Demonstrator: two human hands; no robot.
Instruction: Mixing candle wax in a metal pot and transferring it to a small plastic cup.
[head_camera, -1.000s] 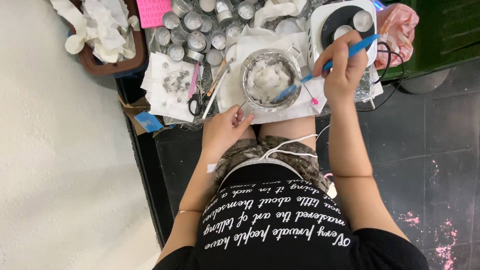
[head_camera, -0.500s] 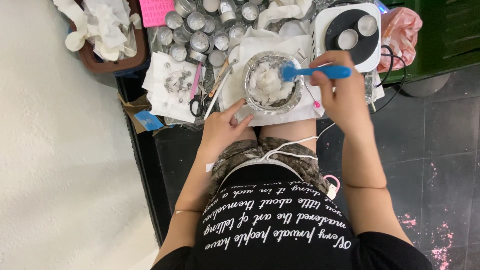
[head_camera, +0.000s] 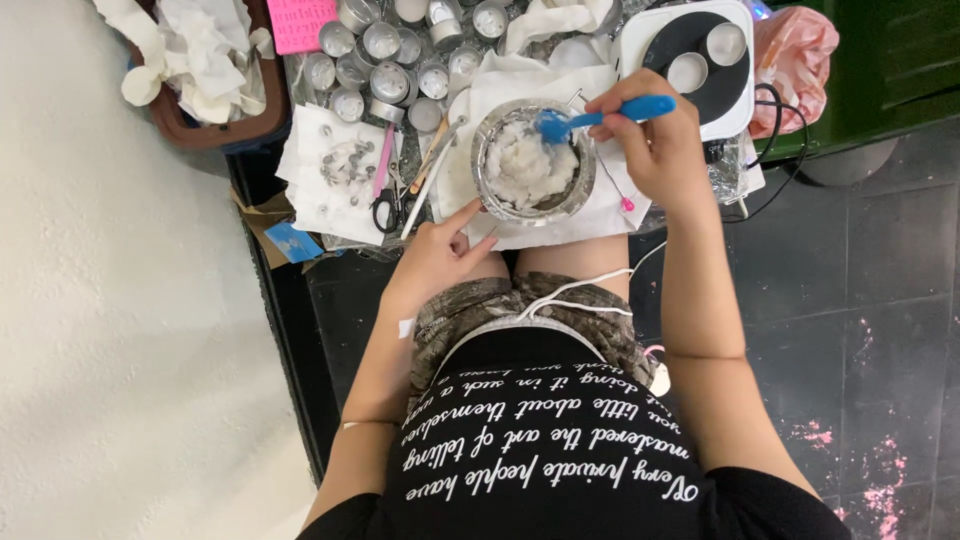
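Observation:
A round metal bowl (head_camera: 483, 180) holding white flaky wax stands on a white paper towel (head_camera: 600, 205) in front of me. My right hand (head_camera: 655, 145) grips a blue spoon (head_camera: 600, 115) by its handle, with the spoon's head resting over the white mass at the bowl's far right side. My left hand (head_camera: 437, 255) lies on the near edge of the paper, its index finger stretched out and touching the bowl's near left rim.
Several small metal tealight cups (head_camera: 390, 60) crowd the far side. Scissors (head_camera: 385, 205), a pink tool and thin sticks lie left of the bowl. A white hot plate (head_camera: 690, 50) with two cups sits far right, beside a pink bag (head_camera: 795, 45). A brown tray (head_camera: 215, 120) of crumpled tissue is far left.
My right hand has lowered and turned the blue spoon from a raised slant to lying across the bowl's far rim. My left hand has crept forward, its finger now on the bowl.

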